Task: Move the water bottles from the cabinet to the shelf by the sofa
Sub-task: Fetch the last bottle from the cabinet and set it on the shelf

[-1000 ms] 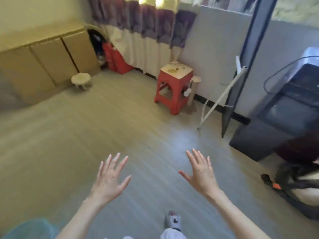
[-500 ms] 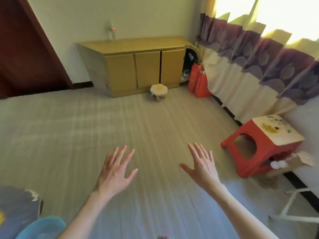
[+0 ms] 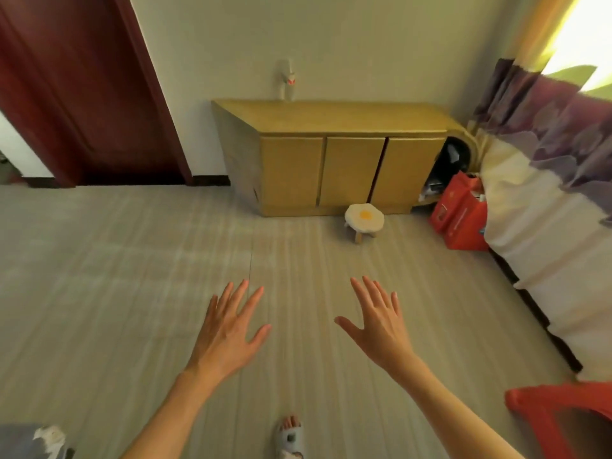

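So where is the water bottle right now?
In the head view, the water bottle stands on top of the yellow cabinet, near its back left end against the wall.

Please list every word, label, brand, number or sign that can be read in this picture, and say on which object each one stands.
No text here can be read.
Water bottle on the cabinet: a red mark on its label, too blurred to read.
Red bags beside the cabinet: pale printing, too small and blurred to read.
Small stool on the floor: a fried-egg pattern, no words.
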`<move>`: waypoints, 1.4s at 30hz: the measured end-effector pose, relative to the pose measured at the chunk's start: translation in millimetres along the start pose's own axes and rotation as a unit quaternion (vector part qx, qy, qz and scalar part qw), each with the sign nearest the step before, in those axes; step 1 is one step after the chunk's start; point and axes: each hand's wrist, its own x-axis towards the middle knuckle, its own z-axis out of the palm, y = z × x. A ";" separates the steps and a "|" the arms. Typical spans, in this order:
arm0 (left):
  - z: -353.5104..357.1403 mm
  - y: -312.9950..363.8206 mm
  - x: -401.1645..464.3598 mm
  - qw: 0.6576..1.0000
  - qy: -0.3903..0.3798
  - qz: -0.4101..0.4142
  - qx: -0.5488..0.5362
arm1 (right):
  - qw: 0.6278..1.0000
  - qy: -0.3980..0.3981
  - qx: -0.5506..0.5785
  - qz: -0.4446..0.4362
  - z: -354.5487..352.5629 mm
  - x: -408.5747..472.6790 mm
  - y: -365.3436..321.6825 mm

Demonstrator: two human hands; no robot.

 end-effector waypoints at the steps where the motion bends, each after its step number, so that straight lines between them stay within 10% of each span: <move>1: -5.8 -5.3 29.8 1.000 0.007 0.005 -0.001 | 1.000 0.001 -0.002 -0.004 -4.8 29.1 -1.2; 42: -55.7 -202.8 1001.7 0.996 -0.028 0.070 0.044 | 1.000 0.005 -0.007 0.013 2.1 997.7 79.4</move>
